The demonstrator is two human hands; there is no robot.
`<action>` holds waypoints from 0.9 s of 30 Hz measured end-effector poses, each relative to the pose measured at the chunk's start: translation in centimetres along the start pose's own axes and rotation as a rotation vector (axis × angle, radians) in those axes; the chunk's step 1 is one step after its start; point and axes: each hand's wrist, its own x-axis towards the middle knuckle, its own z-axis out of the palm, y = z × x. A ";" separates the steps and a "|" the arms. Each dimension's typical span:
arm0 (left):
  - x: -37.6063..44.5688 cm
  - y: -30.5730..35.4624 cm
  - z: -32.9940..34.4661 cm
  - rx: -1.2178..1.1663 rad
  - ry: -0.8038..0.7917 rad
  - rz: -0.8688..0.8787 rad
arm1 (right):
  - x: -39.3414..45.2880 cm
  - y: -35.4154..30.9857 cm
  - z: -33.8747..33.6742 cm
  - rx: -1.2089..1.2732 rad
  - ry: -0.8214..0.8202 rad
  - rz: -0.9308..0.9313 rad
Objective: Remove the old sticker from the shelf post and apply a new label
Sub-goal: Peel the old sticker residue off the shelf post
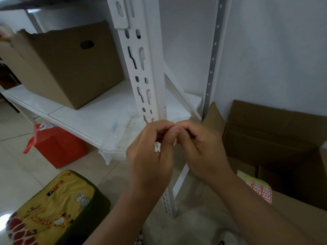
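Observation:
The white slotted shelf post (143,68) runs down the middle of the view. A few red and white sticker scraps (165,107) cling to its right edge just above my hands. My left hand (150,154) and my right hand (200,149) meet in front of the post at shelf height, fingers curled and fingertips pressed together. They seem to pinch something very small between them; it is hidden by the fingers. A sheet of red and yellow labels (258,188) lies on the cardboard box at the right.
A brown cardboard box (70,64) stands on the white shelf (85,117). A clear plastic tray (120,138) overhangs the shelf's front edge. A red bag (56,147) sits on the floor underneath. A yellow cushion (53,206) is at lower left. Open cardboard boxes (276,138) fill the right.

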 end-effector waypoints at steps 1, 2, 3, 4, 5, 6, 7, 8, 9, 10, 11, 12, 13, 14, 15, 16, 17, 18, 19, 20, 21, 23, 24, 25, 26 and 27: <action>0.0 -0.1 -0.1 0.011 -0.015 -0.011 | 0.1 0.4 0.0 -0.098 0.032 -0.048; 0.1 -0.1 -0.3 0.022 -0.033 -0.020 | 0.2 0.7 -0.1 -0.171 0.057 -0.079; 0.2 -0.3 -0.4 0.029 -0.056 -0.025 | 0.3 0.9 -0.2 -0.217 0.074 -0.100; 0.4 -0.5 -0.6 0.032 -0.083 -0.022 | 0.5 1.1 -0.3 -0.247 0.086 -0.118; 0.5 -0.7 -0.8 0.035 -0.115 -0.010 | 0.7 1.2 -0.4 -0.267 0.097 -0.132; 0.6 -0.9 -1.0 0.040 -0.153 0.007 | 0.8 1.3 -0.5 -0.279 0.106 -0.139; 0.7 -1.0 -1.2 0.046 -0.193 0.017 | 0.8 1.3 -0.5 -0.283 0.111 -0.139; 0.7 -1.2 -1.4 0.056 -0.232 0.018 | 0.9 1.3 -0.5 -0.281 0.110 -0.136; 0.8 -1.4 -1.6 0.066 -0.267 0.010 | 0.9 1.3 -0.6 -0.273 0.102 -0.132; 0.8 -1.5 -1.8 0.075 -0.299 -0.007 | 1.0 1.3 -0.6 -0.264 0.090 -0.130; 0.9 -1.6 -1.9 0.072 -0.329 -0.031 | 1.1 1.3 -0.7 -0.255 0.077 -0.131; 0.9 -1.7 -2.1 0.054 -0.357 -0.060 | 1.1 1.4 -0.7 -0.251 0.065 -0.131; 0.9 -1.8 -2.2 0.023 -0.382 -0.090 | 1.2 1.4 -0.8 -0.245 0.053 -0.122; 1.0 -1.8 -2.3 -0.009 -0.403 -0.115 | 1.2 1.4 -0.8 -0.238 0.034 -0.102; 1.0 -1.8 -2.4 -0.042 -0.422 -0.134 | 1.2 1.5 -0.9 -0.227 0.011 -0.078; 1.0 -1.8 -2.5 -0.083 -0.437 -0.153 | 1.2 1.5 -0.9 -0.211 -0.013 -0.052; 1.1 -1.7 -2.6 -0.138 -0.452 -0.178 | 1.2 1.4 -0.9 -0.177 -0.036 -0.019; 1.2 -1.6 -2.7 -0.207 -0.464 -0.206 | 1.1 1.2 -0.9 -0.112 -0.057 0.024; 1.2 -1.4 -2.7 -0.296 -0.474 -0.239 | 1.2 1.0 -0.9 -0.016 -0.079 0.081; 1.3 -1.2 -2.7 -0.404 -0.478 -0.280 | 1.2 0.7 -0.9 0.104 -0.107 0.139; 1.4 -1.1 -2.7 -0.520 -0.470 -0.333 | 1.3 0.4 -0.9 0.234 -0.143 0.185; 1.8 -0.9 -2.7 -0.701 -0.411 -0.456 | 1.5 -0.4 -0.7 0.446 -0.175 0.217; 2.0 -0.8 -2.7 -0.737 -0.357 -0.507 | 1.5 -0.6 -0.5 0.514 -0.156 0.244; 2.2 -0.8 -2.8 -0.741 -0.289 -0.544 | 1.6 -0.9 -0.4 0.555 -0.122 0.290; 2.3 -0.9 -2.8 -0.721 -0.213 -0.572 | 1.7 -0.9 -0.2 0.563 -0.080 0.340; 2.4 -1.0 -2.8 -0.687 -0.134 -0.595 | 1.8 -0.8 0.1 0.525 -0.036 0.377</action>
